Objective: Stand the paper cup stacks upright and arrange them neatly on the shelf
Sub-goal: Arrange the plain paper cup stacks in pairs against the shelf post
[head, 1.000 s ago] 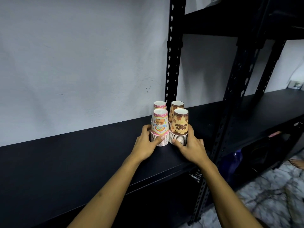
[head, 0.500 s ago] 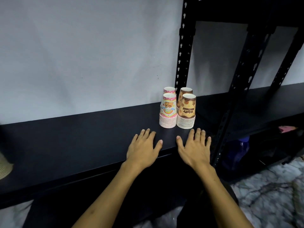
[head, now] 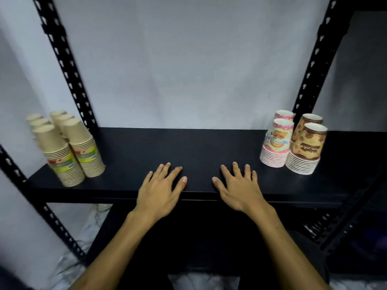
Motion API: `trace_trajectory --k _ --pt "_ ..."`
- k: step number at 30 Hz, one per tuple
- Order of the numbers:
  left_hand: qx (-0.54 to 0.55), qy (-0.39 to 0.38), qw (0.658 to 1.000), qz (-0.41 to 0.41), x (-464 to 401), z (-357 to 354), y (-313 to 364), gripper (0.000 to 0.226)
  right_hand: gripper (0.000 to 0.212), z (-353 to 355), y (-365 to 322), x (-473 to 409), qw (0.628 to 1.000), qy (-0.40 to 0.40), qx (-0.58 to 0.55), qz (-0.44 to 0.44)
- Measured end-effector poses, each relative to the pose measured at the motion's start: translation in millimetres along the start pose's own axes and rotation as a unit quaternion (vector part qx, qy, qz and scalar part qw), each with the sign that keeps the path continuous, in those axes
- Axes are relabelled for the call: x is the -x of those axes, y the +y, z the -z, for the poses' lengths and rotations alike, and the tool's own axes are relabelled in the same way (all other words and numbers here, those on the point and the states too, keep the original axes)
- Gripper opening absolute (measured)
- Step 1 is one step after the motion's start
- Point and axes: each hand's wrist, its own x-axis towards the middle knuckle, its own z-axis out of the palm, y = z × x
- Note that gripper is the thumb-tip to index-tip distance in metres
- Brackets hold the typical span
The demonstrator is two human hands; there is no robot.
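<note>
On the black shelf (head: 199, 147) stand two groups of upside-down paper cup stacks. At the right end are two pink stacks (head: 277, 143) and two brown stacks (head: 306, 147), close together in a square. At the left end several beige stacks with green bands (head: 69, 147) stand in two rows. My left hand (head: 162, 188) and my right hand (head: 238, 186) lie flat with fingers spread on the shelf's front edge, in the middle, holding nothing and well apart from both groups.
Black perforated uprights (head: 69, 65) (head: 312, 65) frame the bay in front of a pale wall. Another shelf bay continues to the right. Marbled floor (head: 83, 227) shows below.
My hands let go of the pink and brown stacks and drew back to the shelf's front edge. The view shifted left, so those stacks now sit at the right and the beige stacks appear.
</note>
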Motion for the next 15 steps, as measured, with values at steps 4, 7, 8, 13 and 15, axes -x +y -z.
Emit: trace_trajectory --k 4,7,8,13,15 --pt "-0.002 -0.014 0.999 0.029 -10.1 13.8 -36.4 0.067 0.07 -5.0 -45.9 -31.5 0.996 -0.04 -0.001 0.084" --pt "0.008 -0.029 0.999 0.018 -16.6 16.8 -41.4 0.068 0.069 -9.8 -78.6 -54.6 0.991 -0.048 0.003 0.124" --pt "0.009 -0.035 0.999 0.016 -19.6 18.5 -43.2 0.066 0.068 -10.7 -87.5 -62.0 0.99 -0.051 0.004 0.131" --pt "0.013 -0.041 0.998 0.044 -30.4 28.7 -68.6 0.065 0.067 -14.9 -114.3 -84.3 0.987 -0.054 -0.001 0.15" --pt "0.005 -0.018 0.998 0.059 -28.8 24.6 -70.7 0.066 0.066 -18.4 -113.9 -85.1 0.987 -0.041 -0.002 0.152"
